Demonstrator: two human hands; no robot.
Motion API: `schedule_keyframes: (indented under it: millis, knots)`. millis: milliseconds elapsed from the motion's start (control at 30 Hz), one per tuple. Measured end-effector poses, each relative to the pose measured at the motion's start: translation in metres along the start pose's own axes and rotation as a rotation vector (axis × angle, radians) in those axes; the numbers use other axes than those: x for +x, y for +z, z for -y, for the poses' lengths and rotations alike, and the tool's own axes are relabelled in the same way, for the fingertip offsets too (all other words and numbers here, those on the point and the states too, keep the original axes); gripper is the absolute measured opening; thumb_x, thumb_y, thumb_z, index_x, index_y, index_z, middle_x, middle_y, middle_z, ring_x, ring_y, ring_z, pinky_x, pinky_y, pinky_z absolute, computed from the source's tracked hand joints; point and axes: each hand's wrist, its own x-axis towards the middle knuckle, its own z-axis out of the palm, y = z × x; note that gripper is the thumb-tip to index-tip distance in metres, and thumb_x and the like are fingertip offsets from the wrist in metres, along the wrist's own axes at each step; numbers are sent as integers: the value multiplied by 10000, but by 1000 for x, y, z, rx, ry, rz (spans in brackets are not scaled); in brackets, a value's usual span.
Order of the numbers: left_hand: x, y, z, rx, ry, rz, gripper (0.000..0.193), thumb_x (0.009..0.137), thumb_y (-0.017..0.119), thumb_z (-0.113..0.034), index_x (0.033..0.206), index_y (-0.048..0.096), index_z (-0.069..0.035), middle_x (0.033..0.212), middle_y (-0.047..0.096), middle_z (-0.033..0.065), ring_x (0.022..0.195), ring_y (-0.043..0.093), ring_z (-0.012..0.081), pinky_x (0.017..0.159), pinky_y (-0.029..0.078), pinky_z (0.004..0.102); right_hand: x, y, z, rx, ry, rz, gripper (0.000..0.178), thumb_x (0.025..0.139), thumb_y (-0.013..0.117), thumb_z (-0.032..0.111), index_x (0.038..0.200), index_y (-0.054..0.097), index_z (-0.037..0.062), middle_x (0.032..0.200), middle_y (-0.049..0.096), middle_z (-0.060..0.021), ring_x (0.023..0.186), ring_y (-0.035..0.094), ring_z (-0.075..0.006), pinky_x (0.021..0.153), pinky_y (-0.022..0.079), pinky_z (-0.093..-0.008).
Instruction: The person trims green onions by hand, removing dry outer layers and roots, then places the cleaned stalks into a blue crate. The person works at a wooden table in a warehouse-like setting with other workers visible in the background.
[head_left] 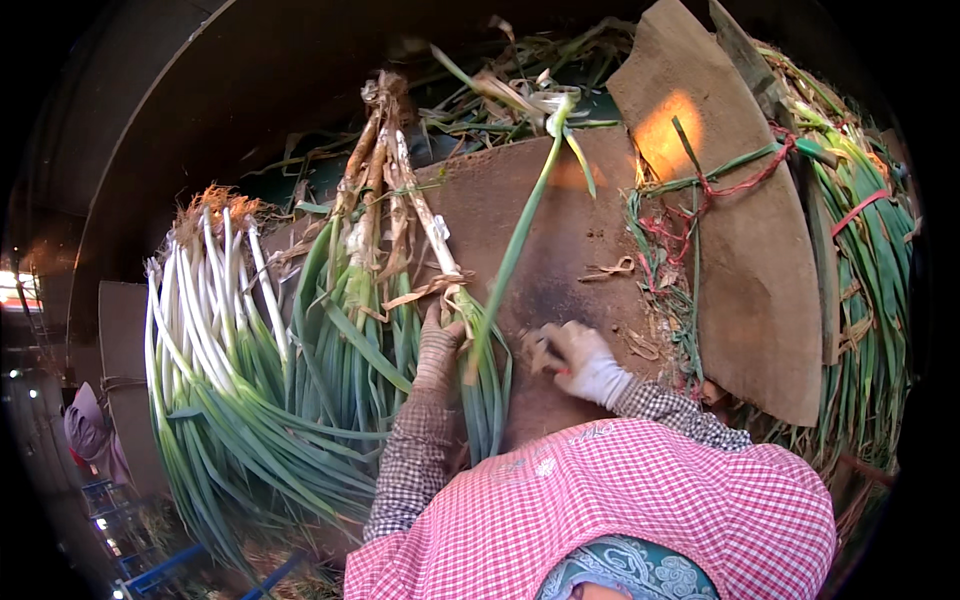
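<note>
My left hand (440,345), in a dirty glove, is closed around the stem of a green onion (478,400) with dry brown skin on it. Beside that hand, several unpeeled green onions (365,215) lie with brown, muddy stems. My right hand (580,362) wears a glove that is white at the wrist. Its fingers are curled over the brown board, and the fingertips are blurred; what they hold, if anything, I cannot make out. A long green leaf (520,245) slants from near my left hand up to a pale stem.
At the left lies a pile of white-stemmed green onions (215,330), roots upward. Leaf scraps (520,95) heap behind the brown board (600,220). On the right, an upright panel (740,230) with red twine (735,180) stands before another pile of green onions (865,270).
</note>
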Motion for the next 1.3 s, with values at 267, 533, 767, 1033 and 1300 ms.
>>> schedule_keyframes:
  millis: [267, 533, 767, 1033, 1300]
  knots:
    - [-14, 1, 0, -174, 61, 9, 724, 809, 767, -41, 1458, 448, -53, 1187, 633, 125, 906, 656, 222, 759, 575, 334, 6, 1, 19, 56, -90, 192, 688, 753, 729, 244, 1350, 478, 11, 1061, 647, -202, 1023, 635, -374, 892, 499, -483]
    - [4, -45, 37, 81, 324, 77, 639, 838, 663, -100, 1437, 462, -13, 1043, 658, 70, 800, 636, 138, 674, 531, 252, 145, -13, 36, 34, -104, -123, 282, 797, 699, 267, 914, 671, 13, 966, 679, -223, 933, 677, -400, 842, 530, -489]
    - [-26, -29, 4, -347, 101, 77, 575, 869, 709, -140, 1402, 524, -26, 1105, 677, 52, 879, 656, 133, 730, 537, 261, 329, -88, 52, 35, 118, -80, 531, 883, 643, 512, 1057, 700, 13, 1010, 706, -253, 1001, 690, -373, 903, 543, -429]
    - [-83, -35, -61, 353, 410, -286, 520, 874, 686, -137, 1357, 525, -29, 1193, 633, 130, 1096, 619, 238, 956, 516, 376, 229, -60, 17, 323, -187, -208, 548, 773, 710, 347, 1229, 598, 64, 1116, 702, -196, 1060, 666, -376, 958, 520, -433]
    - [5, 30, -11, 1029, 291, -286, 562, 775, 809, -284, 1203, 544, -35, 1039, 660, 221, 907, 673, 357, 814, 562, 450, 66, -22, 10, 302, -137, -116, 651, 691, 736, 194, 1313, 566, 105, 1065, 686, -189, 994, 680, -363, 872, 552, -422]
